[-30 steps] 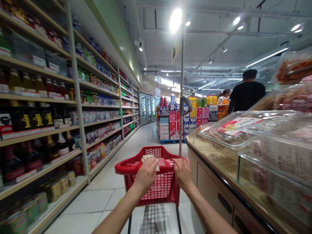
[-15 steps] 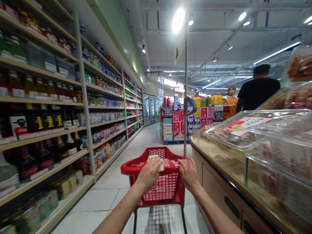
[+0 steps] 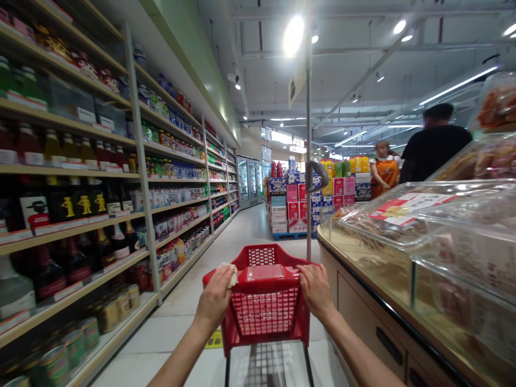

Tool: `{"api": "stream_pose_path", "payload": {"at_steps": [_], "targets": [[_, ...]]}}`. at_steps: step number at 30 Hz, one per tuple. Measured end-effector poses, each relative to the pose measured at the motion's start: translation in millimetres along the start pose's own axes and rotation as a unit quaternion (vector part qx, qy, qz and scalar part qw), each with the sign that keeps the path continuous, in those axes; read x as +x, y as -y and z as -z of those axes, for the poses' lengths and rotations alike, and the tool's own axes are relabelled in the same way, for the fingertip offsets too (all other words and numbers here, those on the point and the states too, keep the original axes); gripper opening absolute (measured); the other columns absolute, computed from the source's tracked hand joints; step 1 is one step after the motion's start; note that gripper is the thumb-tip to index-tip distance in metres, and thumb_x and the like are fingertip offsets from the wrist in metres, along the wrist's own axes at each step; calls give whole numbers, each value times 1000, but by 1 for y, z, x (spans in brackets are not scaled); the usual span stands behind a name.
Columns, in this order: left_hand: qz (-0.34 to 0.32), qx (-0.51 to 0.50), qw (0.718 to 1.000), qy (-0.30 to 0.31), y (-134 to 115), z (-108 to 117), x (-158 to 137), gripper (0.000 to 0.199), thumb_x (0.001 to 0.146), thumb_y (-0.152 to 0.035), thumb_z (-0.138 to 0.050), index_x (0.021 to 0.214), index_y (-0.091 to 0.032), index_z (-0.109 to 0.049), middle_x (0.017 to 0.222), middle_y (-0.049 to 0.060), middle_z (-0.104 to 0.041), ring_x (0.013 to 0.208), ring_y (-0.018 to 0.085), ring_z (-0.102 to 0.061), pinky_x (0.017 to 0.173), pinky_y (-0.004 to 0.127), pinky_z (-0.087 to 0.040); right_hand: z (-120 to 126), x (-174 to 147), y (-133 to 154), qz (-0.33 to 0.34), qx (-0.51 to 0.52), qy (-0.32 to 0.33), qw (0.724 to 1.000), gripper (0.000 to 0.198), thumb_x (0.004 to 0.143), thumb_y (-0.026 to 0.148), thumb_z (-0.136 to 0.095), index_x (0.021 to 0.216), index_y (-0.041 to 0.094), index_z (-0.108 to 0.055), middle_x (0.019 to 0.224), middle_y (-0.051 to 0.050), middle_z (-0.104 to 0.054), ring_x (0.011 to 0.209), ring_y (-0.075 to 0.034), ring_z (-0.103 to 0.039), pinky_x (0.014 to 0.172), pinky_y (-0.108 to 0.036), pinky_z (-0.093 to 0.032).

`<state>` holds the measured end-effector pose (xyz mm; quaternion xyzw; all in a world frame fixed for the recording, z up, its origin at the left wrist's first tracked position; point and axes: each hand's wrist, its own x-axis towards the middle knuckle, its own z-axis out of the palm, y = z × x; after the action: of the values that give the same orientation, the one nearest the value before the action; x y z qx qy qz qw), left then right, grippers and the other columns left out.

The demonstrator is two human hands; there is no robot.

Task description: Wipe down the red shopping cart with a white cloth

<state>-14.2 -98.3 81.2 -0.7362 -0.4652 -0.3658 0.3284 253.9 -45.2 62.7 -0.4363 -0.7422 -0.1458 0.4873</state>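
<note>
A red shopping cart (image 3: pixel 266 312) with a mesh basket stands right in front of me. At the left end of its handle, my left hand (image 3: pixel 216 290) is closed on a crumpled white cloth (image 3: pixel 233 275), pressing it to the red plastic. Part of the cloth is hidden under the fingers. My right hand (image 3: pixel 316 287) is closed around the right end of the handle (image 3: pixel 266 279). Between both hands the handle's middle, with a clear panel, lies bare.
Shelves (image 3: pixel 141 215) of bottles and cans line the left side. A glass-topped counter (image 3: pixel 371 258) with clear lids runs close on the right. Ahead stand a metal pole (image 3: pixel 308 107) and stacked boxes (image 3: pixel 296 209). A person in an orange apron (image 3: pixel 385 174) and one in black (image 3: pixel 437 145) are beyond.
My left hand has slid left with the cloth, from the handle's middle to its left end. My right hand keeps its place. The person in black has shifted right.
</note>
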Motion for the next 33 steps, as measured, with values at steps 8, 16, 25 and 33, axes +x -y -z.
{"api": "stream_pose_path", "payload": {"at_steps": [8, 16, 25, 33], "targets": [[-6, 14, 1000, 2, 13, 1, -6, 42, 77, -11, -36, 118, -16, -46, 115, 9, -56, 110, 20, -49, 91, 39, -45, 1, 0, -3, 3, 5, 6, 1000, 31, 87, 22, -31, 101, 20, -58, 96, -4, -62, 94, -19, -50, 97, -45, -24], [-47, -8, 999, 3, 17, -5, -10, 46, 79, -9, -33, 122, -19, -42, 122, 7, -51, 118, 19, -41, 95, 38, -42, -1, 0, -5, 12, -10, -1, 1000, 31, 87, 23, -30, 100, 21, -58, 95, -3, -62, 92, -18, -52, 96, -44, -26], [-34, -17, 999, -2, 12, -9, -7, 47, 79, -9, -31, 124, -19, -40, 122, 8, -51, 117, 20, -42, 95, 41, -42, -2, 1, -3, 4, -1, 3, 1000, 31, 87, 23, -30, 100, 21, -58, 95, -3, -62, 92, -18, -51, 97, -44, -25], [-42, -37, 998, 7, 5, -10, -8, 48, 80, -10, -30, 126, -21, -37, 126, 7, -47, 121, 19, -37, 98, 40, -39, 1, 2, -3, 1, -7, 5, 1000, 31, 87, 23, -30, 100, 22, -58, 96, -3, -62, 92, -18, -51, 97, -43, -25]]}}
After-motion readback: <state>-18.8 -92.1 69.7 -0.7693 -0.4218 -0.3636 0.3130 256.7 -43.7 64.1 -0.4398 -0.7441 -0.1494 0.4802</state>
